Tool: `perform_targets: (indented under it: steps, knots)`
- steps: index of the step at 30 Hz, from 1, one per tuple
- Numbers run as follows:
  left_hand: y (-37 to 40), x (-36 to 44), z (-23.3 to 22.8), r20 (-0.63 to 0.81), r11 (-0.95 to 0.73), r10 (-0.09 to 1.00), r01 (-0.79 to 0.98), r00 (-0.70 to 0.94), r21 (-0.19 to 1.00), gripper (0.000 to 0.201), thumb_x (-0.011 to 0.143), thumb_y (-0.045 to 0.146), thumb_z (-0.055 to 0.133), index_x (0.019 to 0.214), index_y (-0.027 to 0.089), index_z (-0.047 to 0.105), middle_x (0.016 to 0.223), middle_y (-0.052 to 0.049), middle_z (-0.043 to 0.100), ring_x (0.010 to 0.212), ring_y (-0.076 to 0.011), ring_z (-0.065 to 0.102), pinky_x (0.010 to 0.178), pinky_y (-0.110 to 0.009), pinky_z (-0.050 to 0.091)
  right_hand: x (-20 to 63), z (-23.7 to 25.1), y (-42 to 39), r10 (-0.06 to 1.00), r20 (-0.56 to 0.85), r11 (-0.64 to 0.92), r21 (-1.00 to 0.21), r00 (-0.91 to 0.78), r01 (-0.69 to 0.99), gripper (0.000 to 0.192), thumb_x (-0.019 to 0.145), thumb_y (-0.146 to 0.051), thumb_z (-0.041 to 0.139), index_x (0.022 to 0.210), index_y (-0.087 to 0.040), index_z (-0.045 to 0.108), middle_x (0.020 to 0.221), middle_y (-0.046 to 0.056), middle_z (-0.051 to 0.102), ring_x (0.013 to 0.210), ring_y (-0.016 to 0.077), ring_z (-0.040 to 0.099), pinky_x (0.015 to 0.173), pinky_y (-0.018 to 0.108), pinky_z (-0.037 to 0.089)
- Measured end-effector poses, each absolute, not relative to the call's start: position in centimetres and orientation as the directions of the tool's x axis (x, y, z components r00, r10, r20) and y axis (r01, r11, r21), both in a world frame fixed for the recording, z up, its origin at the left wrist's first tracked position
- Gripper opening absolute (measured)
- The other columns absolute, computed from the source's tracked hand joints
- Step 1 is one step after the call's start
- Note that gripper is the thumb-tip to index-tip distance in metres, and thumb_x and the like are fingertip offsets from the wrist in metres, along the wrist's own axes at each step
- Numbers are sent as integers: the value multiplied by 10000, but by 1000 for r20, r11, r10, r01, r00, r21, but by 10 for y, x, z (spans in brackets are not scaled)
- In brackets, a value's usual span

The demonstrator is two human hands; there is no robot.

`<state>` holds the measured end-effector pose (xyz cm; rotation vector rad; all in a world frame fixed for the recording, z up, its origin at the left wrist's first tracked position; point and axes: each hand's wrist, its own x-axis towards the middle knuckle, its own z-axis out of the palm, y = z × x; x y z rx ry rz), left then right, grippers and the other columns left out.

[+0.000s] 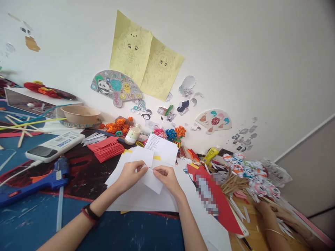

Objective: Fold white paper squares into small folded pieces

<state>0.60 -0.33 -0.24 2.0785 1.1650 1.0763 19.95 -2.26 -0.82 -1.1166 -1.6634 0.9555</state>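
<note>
My left hand [133, 175] and my right hand [167, 177] face each other over white paper sheets [136, 200] in the middle of the table. Between them they pinch a small piece of white paper [154, 183], thumbs against index fingers at its upper edge. Just beyond my fingers lies another white slip [142, 156]. Behind it is a white card with handwritten lines [161, 148]. A stack of red paper slips [106, 149] sits left of the sheets.
At left are a blue glue gun [56, 177], a white power strip [54, 146] and a beige bowl [81, 115]. A bottle [132, 135] and paper flowers [171, 134] stand by the wall. Another person's hands [272, 214] work at the right, near a red sheet [225, 212].
</note>
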Motion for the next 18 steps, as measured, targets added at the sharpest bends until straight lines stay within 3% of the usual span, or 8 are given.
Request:
perform_targets:
  steps: [18]
  knots:
    - [-7, 10, -5, 462, -578, 816, 478, 346, 662, 318, 844, 364, 427, 591, 174, 465, 542, 45, 443, 541, -110, 422, 567, -229, 282, 195, -13, -21, 973, 193, 203, -976, -130, 74, 162, 701, -295, 704, 774, -161, 649, 714, 7, 613, 641, 122, 535, 616, 238, 394]
